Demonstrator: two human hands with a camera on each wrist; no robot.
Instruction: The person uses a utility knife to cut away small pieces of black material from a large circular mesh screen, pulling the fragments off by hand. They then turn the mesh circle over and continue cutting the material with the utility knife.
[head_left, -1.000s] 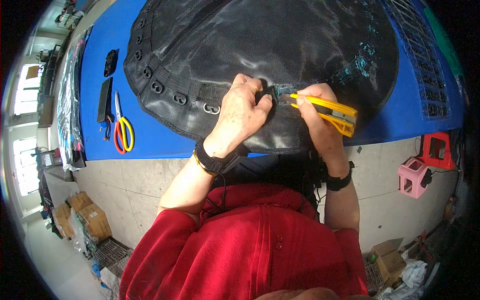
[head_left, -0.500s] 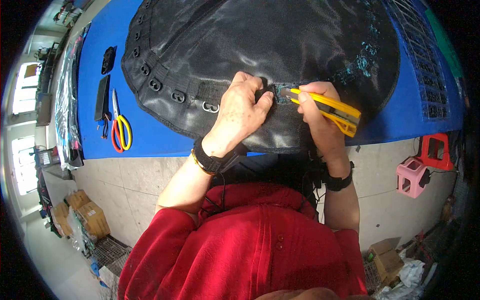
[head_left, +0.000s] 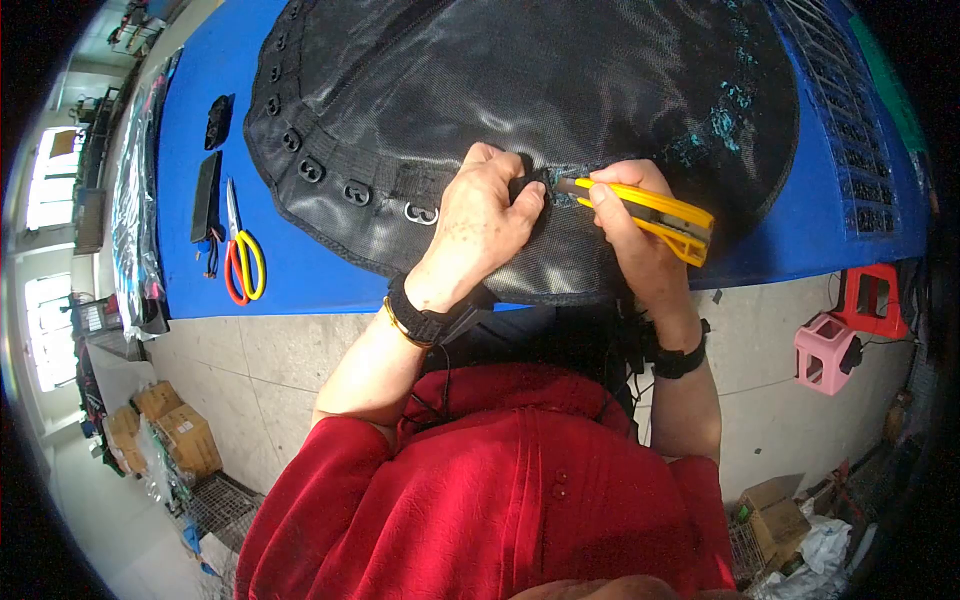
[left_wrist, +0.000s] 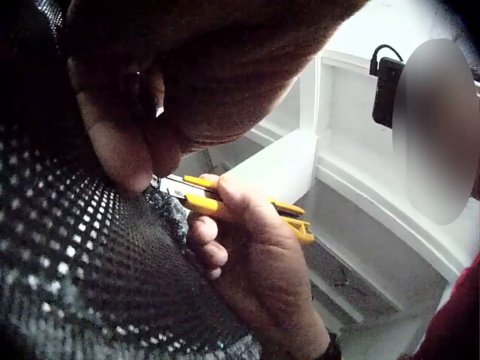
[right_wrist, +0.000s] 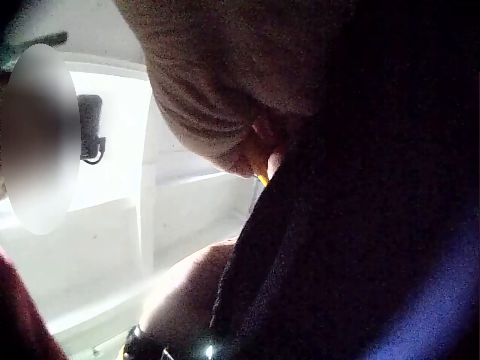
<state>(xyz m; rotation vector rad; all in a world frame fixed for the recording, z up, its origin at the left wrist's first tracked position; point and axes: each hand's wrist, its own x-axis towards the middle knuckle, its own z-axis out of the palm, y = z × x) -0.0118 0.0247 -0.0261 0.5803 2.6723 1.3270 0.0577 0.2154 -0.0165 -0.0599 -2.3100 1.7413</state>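
Observation:
A large round piece of black mesh fabric (head_left: 560, 90) lies on the blue table, with a row of black rings and one silver ring along its left edge. My left hand (head_left: 480, 210) pinches a bit of black fabric between thumb and fingers near the front edge. In my right hand (head_left: 640, 225) is a yellow utility knife (head_left: 665, 215), its blade pointing left, close to the left thumb at a patch of blue threads. From the left wrist, the knife (left_wrist: 199, 202) shows with its tip right at the pinching fingertips (left_wrist: 131, 169). Dark fabric hides most of the right wrist view.
Red-and-yellow-handled scissors (head_left: 240, 262) lie on the blue table (head_left: 300, 260) to the left, beside a flat black bar (head_left: 205, 195) and a small black object (head_left: 218, 122). A metal grid (head_left: 850, 150) is at the right. Pink (head_left: 825, 355) and red (head_left: 875, 300) stools stand on the floor.
The knife shifts slightly right and back left near the blue threads, tilting a little. The left hand keeps its hold in the same place.

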